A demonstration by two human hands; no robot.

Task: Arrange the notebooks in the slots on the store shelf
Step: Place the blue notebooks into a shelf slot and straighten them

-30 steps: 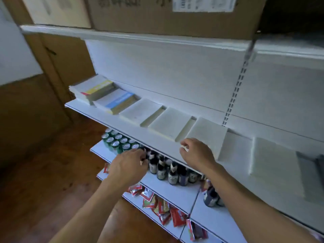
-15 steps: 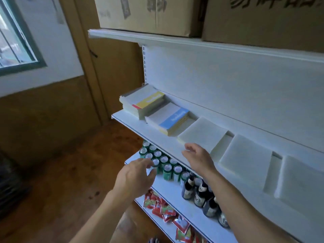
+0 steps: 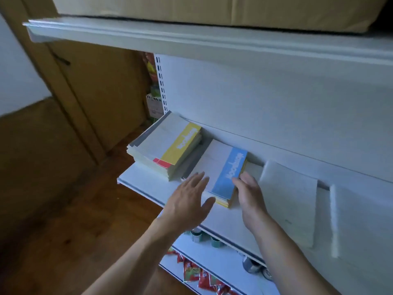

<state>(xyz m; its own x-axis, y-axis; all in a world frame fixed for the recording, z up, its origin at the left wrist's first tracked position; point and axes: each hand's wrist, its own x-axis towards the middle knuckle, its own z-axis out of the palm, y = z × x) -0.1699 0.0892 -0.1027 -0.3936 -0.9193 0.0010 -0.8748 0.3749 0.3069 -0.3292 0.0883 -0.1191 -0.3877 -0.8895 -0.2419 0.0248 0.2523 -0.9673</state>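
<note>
Now faces white store shelf (image 3: 144, 186), cardboard box (image 3: 148, 9) on the board above. Finds yellow notebook stack (image 3: 165, 145) at shelf's left end, blue notebook stack (image 3: 219, 167) just right of it, white divider (image 3: 289, 199) beyond. Holds left hand (image 3: 187, 203) over that blue stack's front left corner, grip wide, fingers spread. Presses right hand (image 3: 249, 196) to its right edge, grip unclenched, thumb on the blue band

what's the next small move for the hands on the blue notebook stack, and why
Probably lower the left hand onto the left side of the blue-banded stack and press it toward the right hand to square it. The right hand touches the stack's right edge, while the left is spread open over it, gripping nothing.
</note>
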